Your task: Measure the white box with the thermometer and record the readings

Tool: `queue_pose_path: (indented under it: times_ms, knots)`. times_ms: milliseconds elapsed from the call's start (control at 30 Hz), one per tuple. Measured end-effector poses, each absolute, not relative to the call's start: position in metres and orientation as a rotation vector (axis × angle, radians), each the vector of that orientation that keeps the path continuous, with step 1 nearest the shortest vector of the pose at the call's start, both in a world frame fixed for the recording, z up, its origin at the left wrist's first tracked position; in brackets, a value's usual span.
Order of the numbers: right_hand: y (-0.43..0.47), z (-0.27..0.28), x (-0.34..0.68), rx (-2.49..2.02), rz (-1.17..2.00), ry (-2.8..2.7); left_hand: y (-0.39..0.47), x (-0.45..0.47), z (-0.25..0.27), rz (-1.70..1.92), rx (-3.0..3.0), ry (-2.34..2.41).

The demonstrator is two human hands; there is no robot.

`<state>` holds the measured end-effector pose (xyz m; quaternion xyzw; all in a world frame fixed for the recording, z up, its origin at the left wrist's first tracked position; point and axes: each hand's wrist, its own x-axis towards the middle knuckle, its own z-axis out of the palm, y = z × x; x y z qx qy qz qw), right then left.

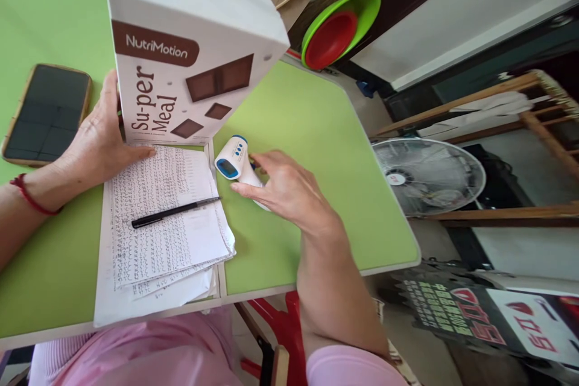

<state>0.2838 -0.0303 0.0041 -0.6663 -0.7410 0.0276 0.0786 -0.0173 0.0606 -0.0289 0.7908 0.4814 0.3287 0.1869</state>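
Observation:
A white NutriMotion "Su-per Meal" box (158, 87) stands upright on the table, behind a stack of handwritten papers (156, 247). My left hand (97, 139) grips the box at its lower left corner, thumb along the front and fingers along the side, their tips partly hidden. My right hand (289, 187) is closed around the handle of a white and blue infrared thermometer (231, 160), which is to the right of the papers with its small screen facing me. Across the top sheet lies a black pen (174, 212).
A smartphone (47, 111) in a tan-edged case lies left of my left hand on the green table (316, 126). Beyond the table's far edge are a green basin (368, 9) and a red basin (328, 42). A fan (434, 175) stands on the right, near a wooden frame.

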Motion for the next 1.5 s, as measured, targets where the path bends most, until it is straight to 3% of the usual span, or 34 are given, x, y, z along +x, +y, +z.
queue_pose_path:
  times_ms: [67,200,300,433,633,767,1500]
  knots:
    - [-0.035,0.004,0.281,-1.767,-0.016,-2.202,0.060,-0.016,-0.028,0.907,2.232,1.351]
    - [-0.046,0.004,0.261,-1.262,0.180,-2.370,0.060,-0.016,-0.029,0.876,2.243,1.340]
    - [-0.049,-0.001,0.248,-1.123,0.138,-2.549,0.061,-0.017,-0.031,0.847,2.236,1.351]
    - [-0.046,-0.007,0.246,-1.117,0.166,-2.583,0.062,-0.019,-0.032,0.824,2.228,1.333]
    - [-0.052,-0.013,0.238,-1.227,0.645,-1.845,0.061,-0.017,-0.031,0.880,2.203,1.318]
    - [-0.056,-0.019,0.223,-1.259,0.819,-1.652,0.061,-0.018,-0.032,0.888,2.224,1.278]
    - [-0.058,-0.038,0.214,-1.222,0.663,-1.839,0.061,-0.015,-0.031,0.887,2.217,1.292]
